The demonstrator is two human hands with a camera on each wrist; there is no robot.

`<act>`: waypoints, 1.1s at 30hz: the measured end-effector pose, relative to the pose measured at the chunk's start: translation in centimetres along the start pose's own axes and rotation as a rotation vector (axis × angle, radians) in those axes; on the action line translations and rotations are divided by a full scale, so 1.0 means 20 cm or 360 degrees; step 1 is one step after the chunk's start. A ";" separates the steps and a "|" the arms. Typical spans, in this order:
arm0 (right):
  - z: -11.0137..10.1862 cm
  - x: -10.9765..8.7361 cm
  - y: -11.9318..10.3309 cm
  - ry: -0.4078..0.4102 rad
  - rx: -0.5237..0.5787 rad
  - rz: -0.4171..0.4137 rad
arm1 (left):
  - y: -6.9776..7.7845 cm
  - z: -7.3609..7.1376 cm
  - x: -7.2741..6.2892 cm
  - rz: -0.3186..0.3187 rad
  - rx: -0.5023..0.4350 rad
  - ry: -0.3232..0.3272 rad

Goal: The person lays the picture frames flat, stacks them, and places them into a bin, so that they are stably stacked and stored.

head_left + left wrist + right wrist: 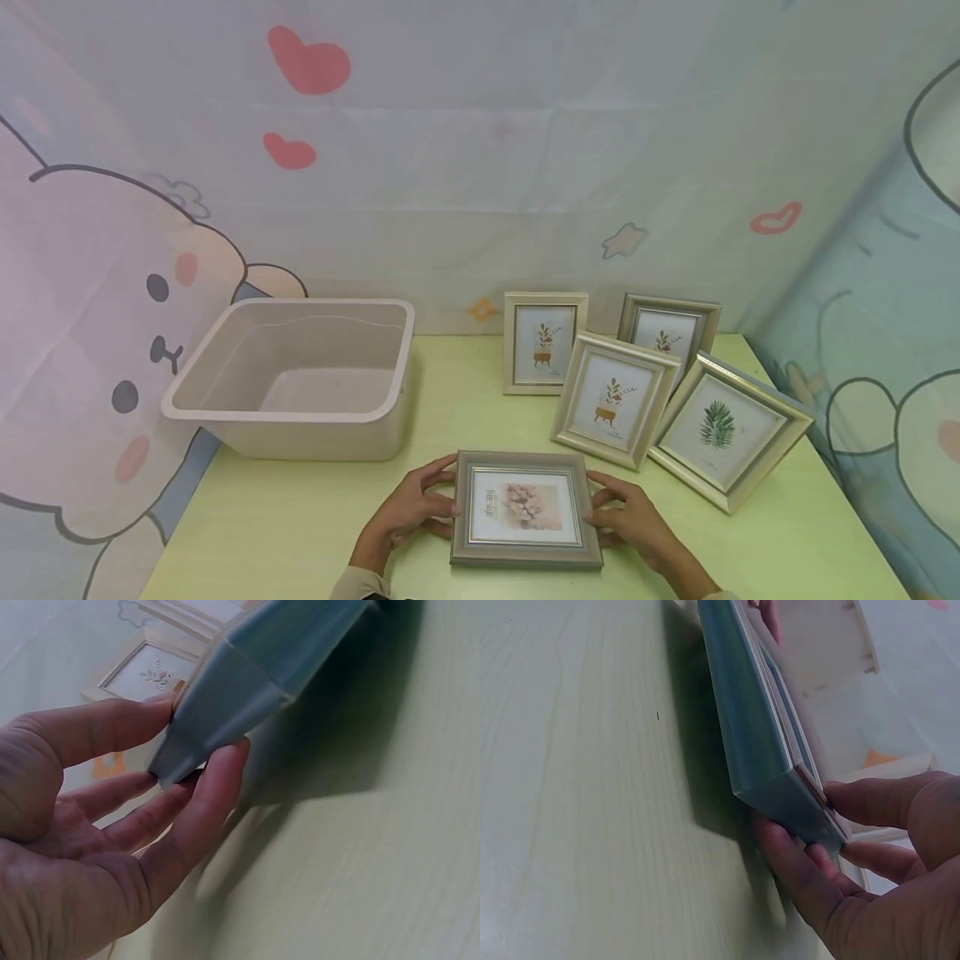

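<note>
A grey-brown picture frame (517,557) with a pink flower print lies sideways between both hands, low over the table's front part. My left hand (411,508) pinches its left side; the left wrist view shows the thumb on the front edge of the frame (225,697) and fingers beneath. At the opposite side my right hand (633,521) pinches the rim, thumb on top. The right wrist view has the frame (754,720) edge-on, raised off the table with a dark shadow below it. The frame's back is mostly hidden.
Behind and right stand a cream frame (546,342), a grey frame (667,329) partly covered, a pale gold frame (613,400) and a leaf-print frame (723,429). A beige plastic bin (300,437) sits at the left on the light green table (300,533). A cartoon-printed cloth hangs behind.
</note>
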State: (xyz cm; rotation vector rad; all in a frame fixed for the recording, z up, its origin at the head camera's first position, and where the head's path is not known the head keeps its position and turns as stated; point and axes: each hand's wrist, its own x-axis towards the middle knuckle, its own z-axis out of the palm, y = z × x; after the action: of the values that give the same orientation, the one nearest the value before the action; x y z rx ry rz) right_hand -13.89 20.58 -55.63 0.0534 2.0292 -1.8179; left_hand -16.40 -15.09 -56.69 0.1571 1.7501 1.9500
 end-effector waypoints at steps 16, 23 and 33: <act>0.05 0.02 0.00 0.0146 -0.0209 0.0021 | 0.04 0.03 0.01 -0.0072 0.0105 0.0140; 0.08 0.01 -0.03 0.0312 -0.0389 0.0035 | 0.04 0.05 0.00 -0.0063 0.0186 0.0191; 0.10 0.03 -0.03 0.0402 -0.0587 -0.0009 | 0.06 0.07 0.01 -0.0116 0.0298 0.0230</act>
State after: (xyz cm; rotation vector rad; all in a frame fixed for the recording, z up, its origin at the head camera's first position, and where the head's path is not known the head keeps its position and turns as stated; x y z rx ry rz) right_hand -14.01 18.43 -55.33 0.1778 2.5119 -1.4720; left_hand -16.39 -13.78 -55.42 0.0166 2.0032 1.7837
